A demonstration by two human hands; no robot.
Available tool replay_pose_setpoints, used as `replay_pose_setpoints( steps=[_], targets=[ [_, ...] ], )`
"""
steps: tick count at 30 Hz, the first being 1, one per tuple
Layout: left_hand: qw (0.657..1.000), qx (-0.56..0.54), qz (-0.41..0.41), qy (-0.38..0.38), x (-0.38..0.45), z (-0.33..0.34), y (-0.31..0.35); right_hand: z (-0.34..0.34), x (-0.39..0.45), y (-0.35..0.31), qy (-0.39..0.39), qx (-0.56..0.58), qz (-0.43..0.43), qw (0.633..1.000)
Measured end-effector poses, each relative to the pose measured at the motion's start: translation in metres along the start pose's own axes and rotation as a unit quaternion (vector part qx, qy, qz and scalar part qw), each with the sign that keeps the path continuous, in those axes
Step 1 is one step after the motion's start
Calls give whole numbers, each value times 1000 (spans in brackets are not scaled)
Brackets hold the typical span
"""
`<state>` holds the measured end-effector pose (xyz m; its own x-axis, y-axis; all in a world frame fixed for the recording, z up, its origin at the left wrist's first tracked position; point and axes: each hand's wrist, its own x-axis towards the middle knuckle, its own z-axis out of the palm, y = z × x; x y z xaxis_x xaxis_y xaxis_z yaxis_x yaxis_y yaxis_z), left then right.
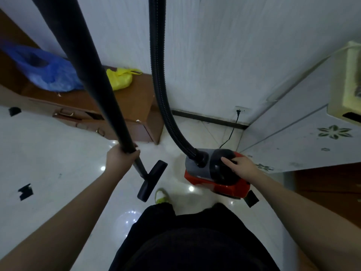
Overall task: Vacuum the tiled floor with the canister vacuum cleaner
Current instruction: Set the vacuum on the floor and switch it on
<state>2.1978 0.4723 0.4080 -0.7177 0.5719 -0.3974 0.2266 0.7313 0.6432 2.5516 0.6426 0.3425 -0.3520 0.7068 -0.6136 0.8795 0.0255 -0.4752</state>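
The red and grey canister vacuum cleaner (216, 171) stands on the white tiled floor (54, 153), near the room's corner. The right hand (241, 167) rests on its dark top, fingers straight. To the canister's left, the left hand (121, 156) grips the black wand (88, 75), whose floor head (152, 180) lies just beside the canister. A ribbed hose (158, 75) rises from the canister's front.

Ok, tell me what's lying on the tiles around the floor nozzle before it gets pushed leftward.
Left of the floor nozzle, the tiled floor carries a black scrap; another lies by the wooden cabinet. A yellow-green shoe sits beside the nozzle.
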Motion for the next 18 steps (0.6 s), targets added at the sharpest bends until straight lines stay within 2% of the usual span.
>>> replay_pose_setpoints(
  steps=[7, 13, 18],
  targets=[
    [995, -35, -69, 62, -93, 56, -4, -24, -24, 84, -99, -36, -56, 993],
    [990, -64, -99, 81, -163, 99, 1, -49, -37, 133, -145, -19, -71, 987],
    [984, -70, -133, 95, -200, 113, -15, -42, -40, 162, -176, -46, -63, 981]
  ],
)
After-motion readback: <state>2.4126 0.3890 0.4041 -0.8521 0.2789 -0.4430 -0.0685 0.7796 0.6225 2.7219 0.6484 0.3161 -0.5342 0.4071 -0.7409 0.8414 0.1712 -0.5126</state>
